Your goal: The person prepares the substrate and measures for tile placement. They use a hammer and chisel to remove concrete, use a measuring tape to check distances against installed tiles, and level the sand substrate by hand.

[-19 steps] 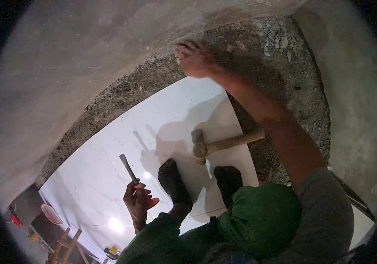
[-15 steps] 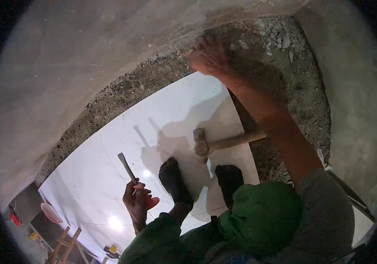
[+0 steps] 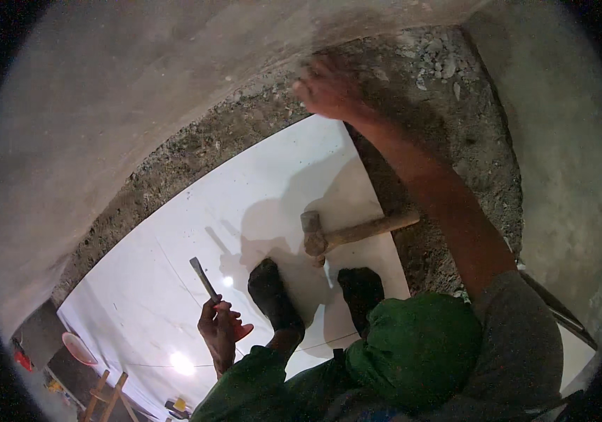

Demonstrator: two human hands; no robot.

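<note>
- Landmark: the big white floor tile [image 3: 195,281], laid flat, glossy, catching a ceiling light's glare.
- Far left of the tile, at its lower corner: a pink bowl-shaped thing [image 3: 78,347] and a wooden frame [image 3: 107,395], both small and dim.
- Left hand [image 3: 220,334], over the tile's near half: closed around a chisel [image 3: 204,279] with a red grip, blade pointing up and away, clear of the tile surface.
- Two dark-socked feet [image 3: 273,295] planted on the tile, just right of that hand; the person is crouched over them.
- Hammer [image 3: 346,232], wooden handle: lying on the tile just beyond the feet, head on the tile, handle end reaching past the right edge onto the rubble. No hand on it.
- Right hand [image 3: 329,88], beyond the tile's far corner: fingers loosely spread and down on the rough gravel bed [image 3: 427,119], holding nothing. Slightly blurred.
- Grey plastered wall [image 3: 139,84] runs along the tile's far side.
- Progress, as I judge it: this tile is down; the strip of rubble between tile and wall, and to the tile's right, is uncovered and uneven.
</note>
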